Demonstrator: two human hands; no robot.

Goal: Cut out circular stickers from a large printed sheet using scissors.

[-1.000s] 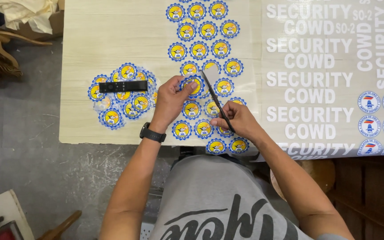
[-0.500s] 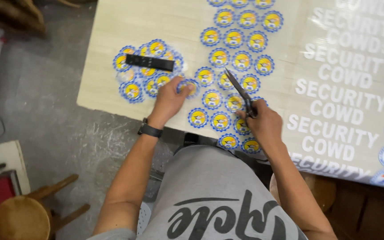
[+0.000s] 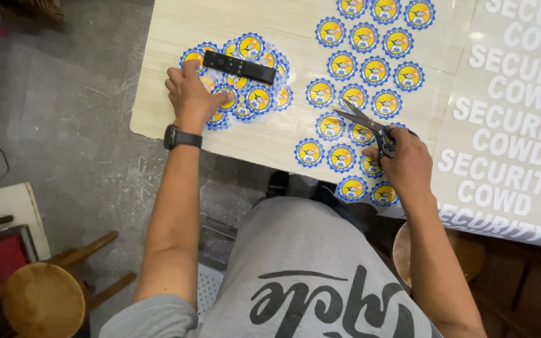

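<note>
Nearest the camera, the right hand [image 3: 405, 164] is closed through the handles of a pair of scissors [image 3: 363, 122], with the blades parted and pointing up and to the left over a printed sheet of round badges [image 3: 370, 69]. The hand rests low on the sheet, near the table's front edge, which would steady the scissors and pin the sheet flat at that corner. The badges here, yellow centres in toothed blue rings, sit in regular rows on clear or pale backing. The sheet's lower edge seems to hang slightly past the table edge, though the hand hides most of that spot.

Further left, the left hand [image 3: 190, 94], with a dark watch [image 3: 181, 137] on its wrist, lies palm down with fingers loosely curled on a heap of cut-out badges [image 3: 248, 94]. Whether a badge is pinched under the fingertips cannot be told. These loose rounds overlap one another in a cluster, well apart from the uncut rows, so finished pieces stay separate. A slim black remote control [image 3: 239, 66] lies across the top of the heap, touching it, very likely as a weight to keep the light cut-outs from curling or sliding.

The pale wooden table [image 3: 176, 28] carries everything. To the right, a large sheet with white block lettering [image 3: 508, 119] lies beside and partly under the badge sheet. At bottom left, a round wooden stool [image 3: 42, 300] stands on the grey floor.
</note>
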